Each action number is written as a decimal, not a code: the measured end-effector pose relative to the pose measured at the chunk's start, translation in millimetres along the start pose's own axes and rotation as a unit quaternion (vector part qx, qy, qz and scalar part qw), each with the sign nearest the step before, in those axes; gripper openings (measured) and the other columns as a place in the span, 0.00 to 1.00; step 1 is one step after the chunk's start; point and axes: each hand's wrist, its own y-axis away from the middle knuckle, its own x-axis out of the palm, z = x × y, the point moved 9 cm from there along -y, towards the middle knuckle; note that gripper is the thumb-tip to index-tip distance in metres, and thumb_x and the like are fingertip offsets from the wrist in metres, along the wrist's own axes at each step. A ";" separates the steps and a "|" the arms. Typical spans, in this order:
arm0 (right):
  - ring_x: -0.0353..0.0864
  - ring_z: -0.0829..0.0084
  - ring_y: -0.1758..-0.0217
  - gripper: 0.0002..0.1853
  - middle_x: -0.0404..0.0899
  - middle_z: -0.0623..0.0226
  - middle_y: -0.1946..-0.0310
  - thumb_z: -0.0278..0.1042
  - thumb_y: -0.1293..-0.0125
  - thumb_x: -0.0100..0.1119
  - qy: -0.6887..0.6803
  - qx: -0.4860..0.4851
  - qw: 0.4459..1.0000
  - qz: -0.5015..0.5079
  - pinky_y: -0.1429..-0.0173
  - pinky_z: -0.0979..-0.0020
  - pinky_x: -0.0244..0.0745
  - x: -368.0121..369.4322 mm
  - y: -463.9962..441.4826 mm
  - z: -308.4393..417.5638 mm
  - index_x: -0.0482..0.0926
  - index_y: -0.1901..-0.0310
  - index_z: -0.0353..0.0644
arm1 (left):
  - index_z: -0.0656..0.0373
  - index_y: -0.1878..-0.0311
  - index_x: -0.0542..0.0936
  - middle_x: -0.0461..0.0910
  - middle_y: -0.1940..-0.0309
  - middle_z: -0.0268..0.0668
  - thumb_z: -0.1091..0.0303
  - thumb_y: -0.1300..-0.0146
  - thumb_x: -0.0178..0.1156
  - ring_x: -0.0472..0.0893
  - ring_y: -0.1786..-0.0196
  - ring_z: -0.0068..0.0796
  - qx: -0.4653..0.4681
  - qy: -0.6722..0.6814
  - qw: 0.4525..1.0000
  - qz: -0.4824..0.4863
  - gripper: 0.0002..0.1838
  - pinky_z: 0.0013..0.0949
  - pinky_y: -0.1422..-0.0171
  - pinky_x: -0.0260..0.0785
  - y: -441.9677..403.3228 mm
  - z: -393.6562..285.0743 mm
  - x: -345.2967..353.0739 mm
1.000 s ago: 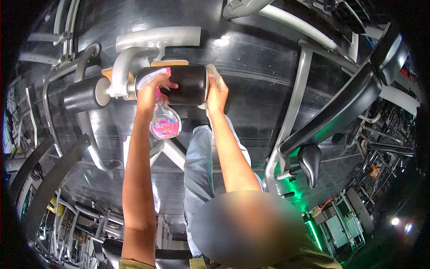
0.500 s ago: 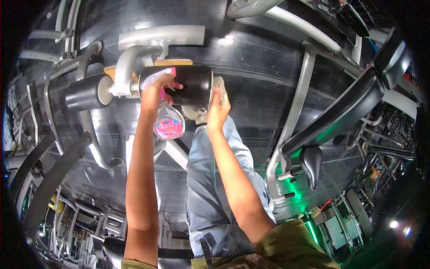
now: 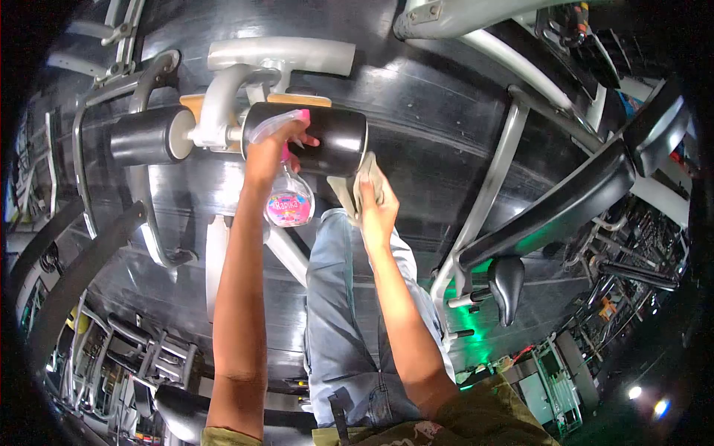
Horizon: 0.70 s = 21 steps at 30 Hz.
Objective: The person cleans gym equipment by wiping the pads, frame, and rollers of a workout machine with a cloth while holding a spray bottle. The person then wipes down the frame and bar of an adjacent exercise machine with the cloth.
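My left hand (image 3: 277, 149) is wrapped round the neck of a clear spray bottle (image 3: 289, 199) with a pink label and a pink-tipped nozzle. The bottle hangs upright in front of a black padded roller (image 3: 335, 141), and the left fingers lie against the roller. Pinched in my right hand (image 3: 378, 208) is a beige cloth (image 3: 346, 195), at the lower right end of that roller. A second black roller (image 3: 152, 137) sits to the left on the same grey metal frame (image 3: 216, 111).
A long black bench pad (image 3: 554, 208) and a small black saddle (image 3: 506, 290) stand at the right. A grey tube (image 3: 487, 175) slants up beside them. Curved metal bars (image 3: 82, 171) fill the left side. My legs in blue jeans (image 3: 331, 297) are below the rollers.
My right hand and the cloth have moved from the roller's right end face down to its lower edge. The left hand still holds the bottle. The view has shifted slightly.
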 end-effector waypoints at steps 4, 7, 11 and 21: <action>0.75 0.87 0.70 0.21 0.83 0.73 0.60 0.42 0.28 0.61 -0.014 0.039 0.999 0.007 0.75 0.81 0.67 -17.5 1.6 -34.3 0.79 0.40 0.38 | 0.66 0.49 0.83 0.84 0.66 0.38 0.62 0.36 0.62 0.85 0.64 0.25 0.015 0.035 0.999 -0.013 0.19 0.28 0.78 0.69 7.0 -5.4 0.1; 0.71 0.89 0.75 0.16 0.80 0.79 0.67 0.42 0.27 0.60 0.002 0.026 0.999 -0.019 0.78 0.81 0.63 -23.0 5.8 -2.7 0.82 0.46 0.41 | 0.64 0.49 0.84 0.85 0.65 0.38 0.59 0.36 0.64 0.83 0.64 0.22 0.059 0.022 0.997 -0.044 0.19 0.27 0.74 0.69 24.6 -7.2 -3.9; 0.69 0.90 0.75 0.14 0.79 0.79 0.69 0.42 0.27 0.60 0.072 -0.031 0.997 0.006 0.79 0.82 0.60 -12.2 -4.3 46.6 0.82 0.49 0.42 | 0.64 0.51 0.85 0.84 0.69 0.35 0.55 0.37 0.66 0.75 0.79 0.21 0.053 0.044 0.986 -0.152 0.21 0.26 0.74 0.66 58.9 -12.7 -30.7; 0.84 0.72 0.51 0.15 0.86 0.59 0.53 0.34 0.31 0.64 0.260 -0.245 0.915 0.187 0.44 0.71 0.76 98.3 -1.1 134.2 0.82 0.47 0.34 | 0.62 0.64 0.86 0.80 0.79 0.35 0.47 0.42 0.64 0.78 0.80 0.27 0.019 -0.051 0.934 -0.352 0.23 0.33 0.70 0.70 76.8 3.4 -147.1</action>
